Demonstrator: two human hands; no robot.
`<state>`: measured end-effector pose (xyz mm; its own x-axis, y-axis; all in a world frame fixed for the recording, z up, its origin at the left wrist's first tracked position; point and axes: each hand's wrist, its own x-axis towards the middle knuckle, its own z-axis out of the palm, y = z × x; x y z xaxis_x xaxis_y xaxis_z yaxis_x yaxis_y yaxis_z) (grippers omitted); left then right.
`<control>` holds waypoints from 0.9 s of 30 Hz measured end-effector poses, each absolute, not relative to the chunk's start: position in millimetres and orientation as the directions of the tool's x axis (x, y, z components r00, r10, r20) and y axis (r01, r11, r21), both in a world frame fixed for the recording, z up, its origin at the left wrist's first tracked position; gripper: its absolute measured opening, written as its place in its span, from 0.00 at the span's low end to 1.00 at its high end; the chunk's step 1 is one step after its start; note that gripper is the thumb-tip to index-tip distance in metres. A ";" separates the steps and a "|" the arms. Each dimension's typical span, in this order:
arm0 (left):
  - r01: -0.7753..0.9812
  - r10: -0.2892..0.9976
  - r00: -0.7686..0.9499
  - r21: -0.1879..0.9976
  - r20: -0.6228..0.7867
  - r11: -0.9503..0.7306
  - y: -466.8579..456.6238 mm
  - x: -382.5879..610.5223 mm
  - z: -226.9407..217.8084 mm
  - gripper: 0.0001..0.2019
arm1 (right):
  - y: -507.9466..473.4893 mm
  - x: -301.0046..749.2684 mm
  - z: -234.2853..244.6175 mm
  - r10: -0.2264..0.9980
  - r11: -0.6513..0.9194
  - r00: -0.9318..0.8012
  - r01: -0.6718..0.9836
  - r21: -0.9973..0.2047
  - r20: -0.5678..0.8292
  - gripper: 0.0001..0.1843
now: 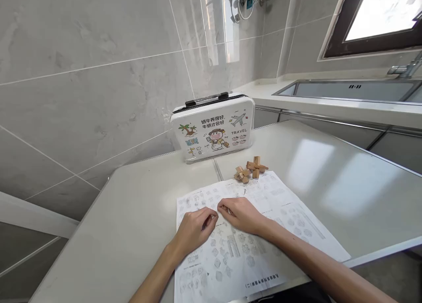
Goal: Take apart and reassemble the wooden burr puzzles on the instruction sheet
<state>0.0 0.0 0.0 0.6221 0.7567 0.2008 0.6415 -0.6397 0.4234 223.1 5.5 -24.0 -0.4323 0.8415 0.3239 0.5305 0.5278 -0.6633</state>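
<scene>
Both forearms come in from the near edge and converge over the printed sheet (296, 219). Left hand (194, 226) sits on the sheet's middle, wrist straight, knuckles up, fingers curled in narrow. Right hand (242, 214) is just beside it, palm down, fingers bent, tips nearly meeting the left's. Can't tell if anything small is pinched between them.

Sheet lies flat on the grey surface (132, 215), skewed, long axis running near-left to far-right, near edge at the surface's rim. Two wooden puzzles (256, 166) sit at the sheet's far edge, near each other. Beyond the sheet a white tin case (214, 129) stands upright, handle up, against the tiled wall. Sink (349, 89) is well past the sheet, far right.
</scene>
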 end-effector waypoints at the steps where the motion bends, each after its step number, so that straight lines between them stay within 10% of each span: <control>1: 0.642 0.757 0.622 0.425 0.199 -0.638 0.0 -0.1 0.1 0.09 | 5.5 223.0 -24.1 0.842 0.527 -0.432 0.531 -0.664 0.323 0.10; 27: 0.614 0.733 0.637 0.418 0.238 -0.670 4.3 -0.6 1.6 0.09 | 9.0 222.9 -24.1 0.841 0.532 -0.437 0.564 -0.631 0.318 0.08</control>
